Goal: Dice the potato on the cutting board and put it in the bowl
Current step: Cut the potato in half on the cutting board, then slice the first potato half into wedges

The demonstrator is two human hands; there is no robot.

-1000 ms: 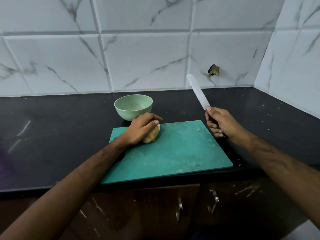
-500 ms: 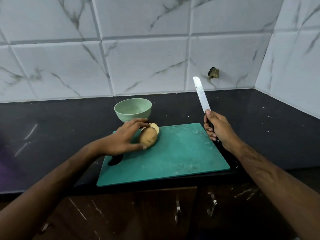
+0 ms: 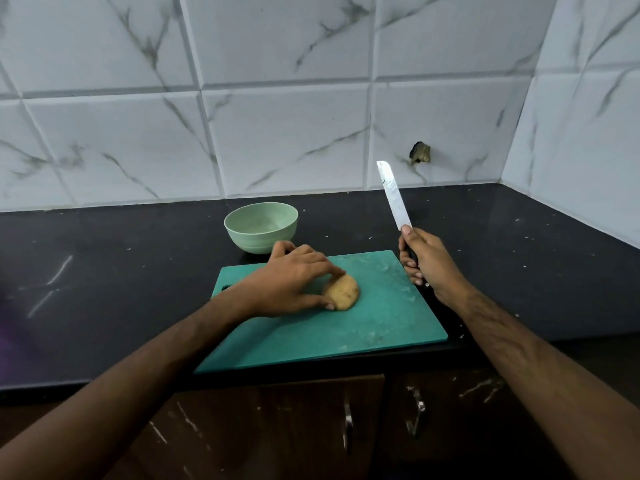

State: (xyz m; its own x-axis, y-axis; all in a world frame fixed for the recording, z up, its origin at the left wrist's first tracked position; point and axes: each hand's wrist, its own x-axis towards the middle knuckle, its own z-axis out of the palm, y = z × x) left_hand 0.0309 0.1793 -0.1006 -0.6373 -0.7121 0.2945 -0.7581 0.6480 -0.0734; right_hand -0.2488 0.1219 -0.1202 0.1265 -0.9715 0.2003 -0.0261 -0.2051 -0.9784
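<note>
On cutting board [image 3: 381, 317], left hand [image 3: 291, 282] fingers [image 3: 332, 270] pinching potato [image 3: 341, 292].

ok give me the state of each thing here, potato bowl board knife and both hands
potato: whole, uncut, lying on the board
cutting board: flat on the counter, pale smears on it, no pieces
bowl: upright behind the board, nothing seen in it
knife: raised off the board, blade pointing up
left hand: fingers and thumb pinching the potato
right hand: gripping the knife handle
</note>
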